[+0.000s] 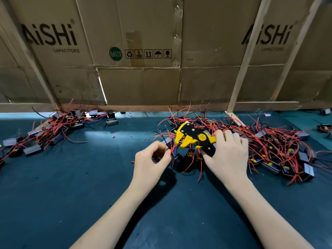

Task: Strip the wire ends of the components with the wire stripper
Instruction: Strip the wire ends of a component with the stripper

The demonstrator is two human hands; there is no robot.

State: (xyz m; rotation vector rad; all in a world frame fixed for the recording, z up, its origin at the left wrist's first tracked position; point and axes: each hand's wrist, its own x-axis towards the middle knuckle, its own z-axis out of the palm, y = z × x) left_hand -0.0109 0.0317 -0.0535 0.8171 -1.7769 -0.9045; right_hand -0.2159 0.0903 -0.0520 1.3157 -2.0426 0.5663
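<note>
While a tangled pile of components [280,151] crowds the right of the dark surface [71,186] and a second heap [53,130] lies well apart at left, the right hand [228,155] grips the yellow-and-black wire stripper [194,137], hiding its handles; the left hand [152,159] pinches a thin wire [172,150] just beside the tool's head. Cardboard boxes [140,78] wall the back.

Yellow-and-black wire stripper [195,138] amid wired components

The stripper's jaws point left, open, at thin red wires [172,148]. Small black box components with red leads lie heaped right of the stripper [280,150]; another heap lies far left [53,130].
</note>
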